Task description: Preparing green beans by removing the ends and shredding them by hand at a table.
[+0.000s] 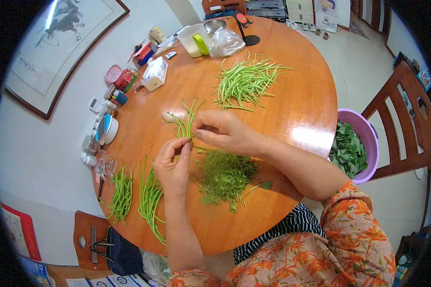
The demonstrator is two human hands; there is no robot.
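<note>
My left hand [174,168] pinches a green leaf stalk between thumb and forefinger over the round wooden table [201,229]. At the same spot my right hand [224,132] has its thumb and forefinger closed at the stalk's end. Loose thin stalks [181,123] lie just beyond the fingertips. Below my right wrist is a dark green heap of stringy peelings [228,175], with a single leafy stem [253,190] beside it. A large pile of pale green peeled stalks [249,80] lies farther back. Two bunches of stalks, one outer [121,197] and one inner [151,201], lie left of my left forearm.
A purple basin [371,158] of green leaves stands right of the table, by a wooden chair [398,118]. A tissue box [155,73], jars and small containers line the wall side. A plastic jug [194,39], a clear bag [226,42] and a black stand [251,39] are at the back.
</note>
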